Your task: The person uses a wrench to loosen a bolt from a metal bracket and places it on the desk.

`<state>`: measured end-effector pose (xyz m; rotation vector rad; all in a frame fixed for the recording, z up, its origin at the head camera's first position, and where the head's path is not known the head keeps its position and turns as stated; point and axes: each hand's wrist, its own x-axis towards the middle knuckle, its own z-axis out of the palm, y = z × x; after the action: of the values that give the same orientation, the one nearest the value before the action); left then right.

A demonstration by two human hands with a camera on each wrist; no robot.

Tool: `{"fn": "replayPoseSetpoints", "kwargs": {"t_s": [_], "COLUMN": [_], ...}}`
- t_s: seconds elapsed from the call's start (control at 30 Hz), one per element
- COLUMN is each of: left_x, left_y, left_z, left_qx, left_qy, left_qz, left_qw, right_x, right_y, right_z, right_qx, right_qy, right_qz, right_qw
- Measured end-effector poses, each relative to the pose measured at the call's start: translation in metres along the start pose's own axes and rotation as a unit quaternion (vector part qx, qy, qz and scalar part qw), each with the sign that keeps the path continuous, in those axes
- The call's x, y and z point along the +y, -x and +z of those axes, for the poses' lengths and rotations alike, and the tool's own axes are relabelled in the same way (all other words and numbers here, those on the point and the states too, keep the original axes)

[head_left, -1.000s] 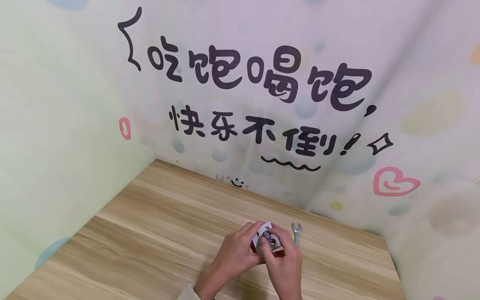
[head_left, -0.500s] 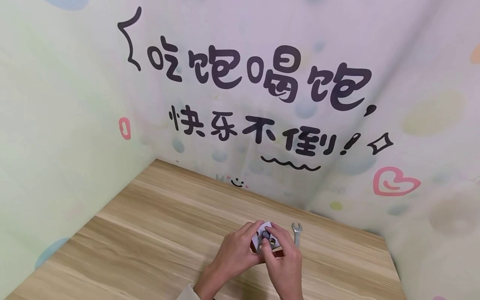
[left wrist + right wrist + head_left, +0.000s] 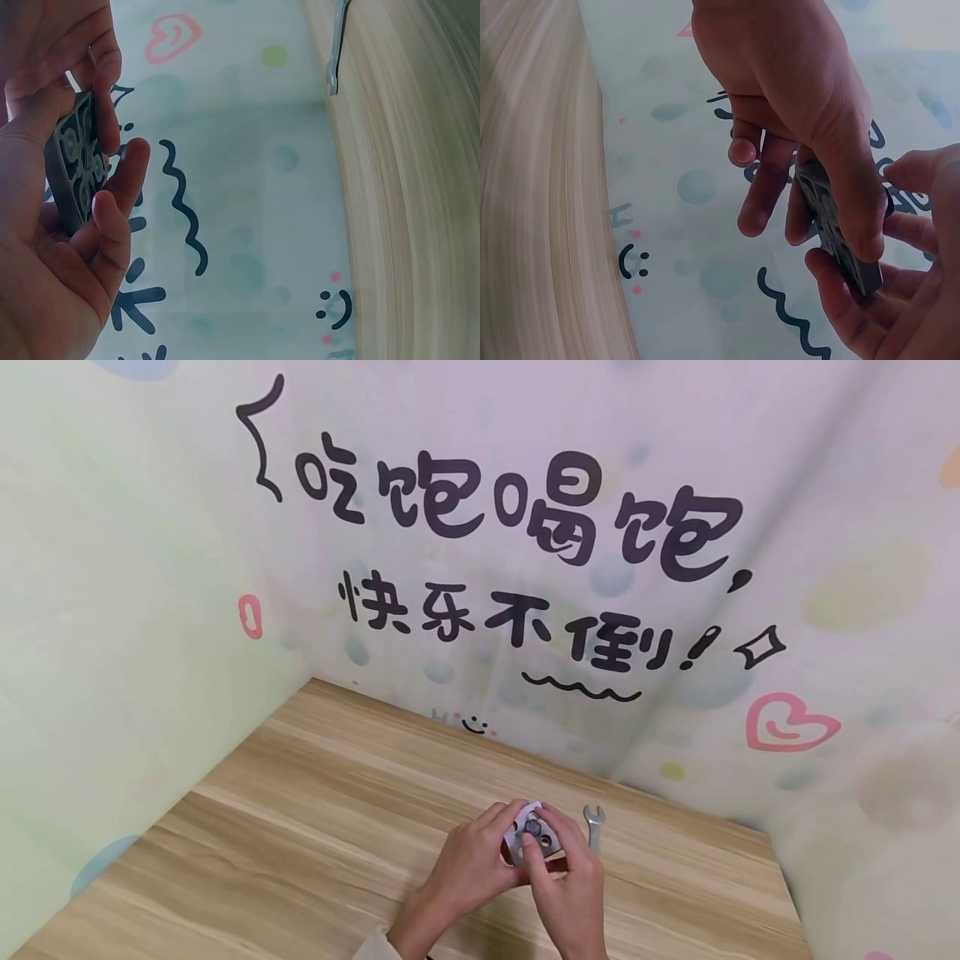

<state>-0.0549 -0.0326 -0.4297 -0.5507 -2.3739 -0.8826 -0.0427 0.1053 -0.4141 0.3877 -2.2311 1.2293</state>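
In the head view my left hand (image 3: 472, 864) grips a square grey metal block (image 3: 513, 838) by its edges, above the wooden table. Round holes pierce its upper face, and a dark bolt head (image 3: 532, 827) stands at the centre. My right hand (image 3: 566, 889) has its thumb and forefinger at that bolt head, one on either side, pinching it. The block (image 3: 73, 161) shows its patterned underside, with rounded recesses, in the left wrist view. From the right wrist, the right thumb (image 3: 859, 210) covers part of the block, and the bolt is mostly hidden.
An open-end wrench (image 3: 594, 828) lies on the wooden table (image 3: 300, 827) just right of the right hand, its lower part hidden behind that hand. A printed cloth wall (image 3: 480, 527) with writing encloses the table at the back and sides.
My right thumb and forefinger have shifted slightly about the bolt head, baring a little more of the block's face than half a second ago. The left hand, block and wrench hold nearly the same place.
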Motion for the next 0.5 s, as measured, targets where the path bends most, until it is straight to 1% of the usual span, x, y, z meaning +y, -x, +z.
{"fn": "replayPoseSetpoints", "kwargs": {"t_s": [0.13,0.23,0.33,0.5], "left_x": [0.0005,0.0008,0.0011,0.002], "left_y": [-0.0004,-0.0001,0.0003,0.0006], "left_z": [0.0002,0.0004,0.0005,0.0004], "left_qx": [0.007,0.012,0.012,0.001], "left_qy": [-0.002,-0.004,-0.003,-0.005], "left_qz": [0.008,0.013,0.013,0.007], "left_qw": [0.9999,0.9998,0.9998,1.0], "right_x": [-0.002,-0.0036,-0.0045,-0.0044], "right_y": [-0.0004,-0.0008,-0.0008,-0.0004], "right_z": [0.0025,0.0048,0.0063,0.0066], "right_qx": [0.014,0.027,0.037,0.044], "right_qy": [-0.002,0.003,0.012,0.02], "right_qz": [0.031,0.044,0.047,0.041], "right_qw": [0.999,0.999,0.998,0.998]}}
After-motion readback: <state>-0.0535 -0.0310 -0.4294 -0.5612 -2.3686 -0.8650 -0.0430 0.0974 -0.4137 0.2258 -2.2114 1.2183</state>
